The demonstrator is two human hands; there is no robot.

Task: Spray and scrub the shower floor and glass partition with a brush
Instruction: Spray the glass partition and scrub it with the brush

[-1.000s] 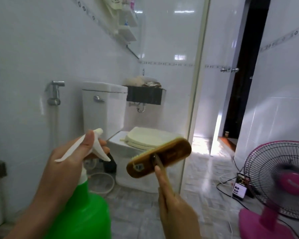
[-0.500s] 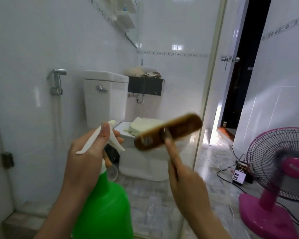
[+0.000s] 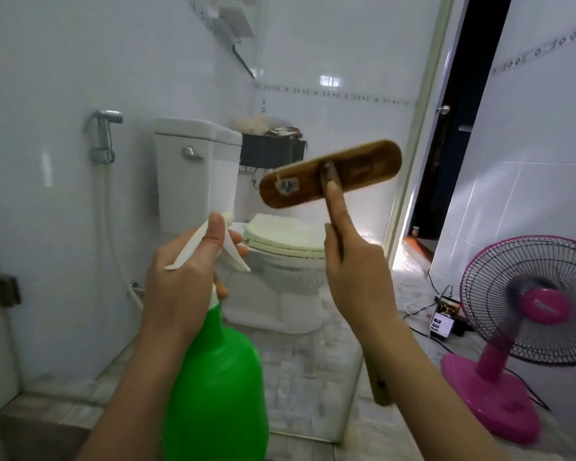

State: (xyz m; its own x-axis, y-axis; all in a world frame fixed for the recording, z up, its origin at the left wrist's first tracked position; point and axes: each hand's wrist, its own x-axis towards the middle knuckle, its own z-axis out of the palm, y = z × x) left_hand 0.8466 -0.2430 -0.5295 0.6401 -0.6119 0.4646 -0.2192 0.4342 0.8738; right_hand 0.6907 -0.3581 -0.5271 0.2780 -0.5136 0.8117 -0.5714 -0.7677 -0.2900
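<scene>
While clamped in right hand (image 3: 356,281), brush (image 3: 366,168) head crosswise, right end higher; left hand (image 3: 180,281) gripping sprayer (image 3: 220,377).

You had a single wide-angle view, worn on your head. It looked forward and somewhat down, close behind your raised left hand (image 3: 180,281) and right hand (image 3: 356,277), toward the toilet (image 3: 290,287) at the far wall, the fan (image 3: 529,294) at its right edge.

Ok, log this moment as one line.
left hand: holds green plastic spray bottle | right hand: holds long-handled wooden scrub brush, head up
</scene>
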